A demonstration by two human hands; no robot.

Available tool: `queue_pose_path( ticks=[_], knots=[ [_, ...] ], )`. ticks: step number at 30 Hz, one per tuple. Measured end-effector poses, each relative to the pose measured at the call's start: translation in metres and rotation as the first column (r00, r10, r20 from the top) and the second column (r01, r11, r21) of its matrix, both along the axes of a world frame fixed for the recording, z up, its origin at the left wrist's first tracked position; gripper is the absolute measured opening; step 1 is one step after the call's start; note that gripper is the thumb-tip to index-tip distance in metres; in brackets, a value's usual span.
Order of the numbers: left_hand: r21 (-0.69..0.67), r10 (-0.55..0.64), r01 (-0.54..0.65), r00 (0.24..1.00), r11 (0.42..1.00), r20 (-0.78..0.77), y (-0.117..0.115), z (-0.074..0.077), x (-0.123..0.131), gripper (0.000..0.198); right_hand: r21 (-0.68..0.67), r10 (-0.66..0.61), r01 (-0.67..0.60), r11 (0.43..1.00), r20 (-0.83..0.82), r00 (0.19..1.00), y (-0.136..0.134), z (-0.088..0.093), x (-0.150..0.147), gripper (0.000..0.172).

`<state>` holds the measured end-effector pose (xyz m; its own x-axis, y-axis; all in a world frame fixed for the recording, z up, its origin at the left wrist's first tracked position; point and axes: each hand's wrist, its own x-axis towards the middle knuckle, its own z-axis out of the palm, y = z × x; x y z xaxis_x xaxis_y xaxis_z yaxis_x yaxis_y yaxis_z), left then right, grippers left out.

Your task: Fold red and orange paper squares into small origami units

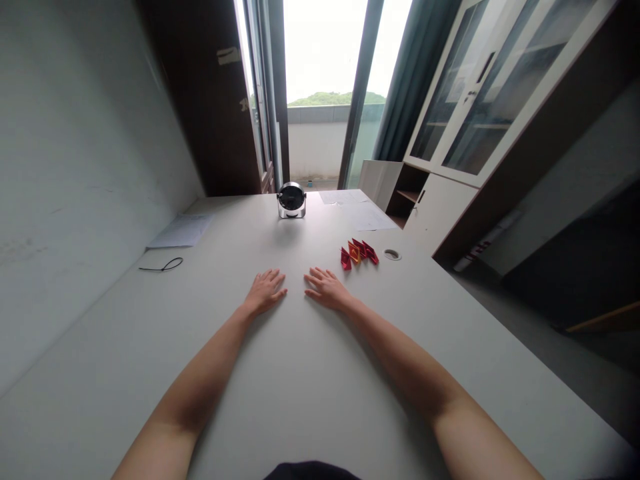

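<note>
My left hand lies palm down on the white table, its fingers spread and holding nothing. Across a small gap, my right hand also rests flat on the tabletop, open, with fingers apart. Just beyond my right hand and to its right stands a row of several small folded paper pieces, red and one orange. They look like origami, but their exact shape is too small to tell. Neither hand touches them.
A round cable hole sits right of the folded papers. A round black device on a silver stand is at the back. Paper sheets lie back right, more sheets at left, near a black cable tie. A white cabinet stands at right.
</note>
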<state>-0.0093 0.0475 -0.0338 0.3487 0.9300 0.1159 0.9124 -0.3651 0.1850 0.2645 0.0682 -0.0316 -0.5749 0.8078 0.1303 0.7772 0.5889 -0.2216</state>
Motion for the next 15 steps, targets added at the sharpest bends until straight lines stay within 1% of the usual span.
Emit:
queue_pose_path(
  ticks=[7, 15],
  knots=[
    [-0.005, 0.000, 0.000, 1.000, 1.000, 0.005, -0.0002, 0.0002, 0.0001, 0.055, 0.012, 0.006, -0.006, 1.000, 0.002, 1.000, 0.0008, -0.0017, 0.0002, 0.062],
    [-0.012, 0.007, -0.007, 1.000, 1.000, 0.013, -0.0026, 0.0042, 0.0012, 0.055, 0.016, 0.006, -0.006, 1.000, -0.006, 1.000, 0.0012, -0.0020, 0.0002, 0.061]
  ],
)
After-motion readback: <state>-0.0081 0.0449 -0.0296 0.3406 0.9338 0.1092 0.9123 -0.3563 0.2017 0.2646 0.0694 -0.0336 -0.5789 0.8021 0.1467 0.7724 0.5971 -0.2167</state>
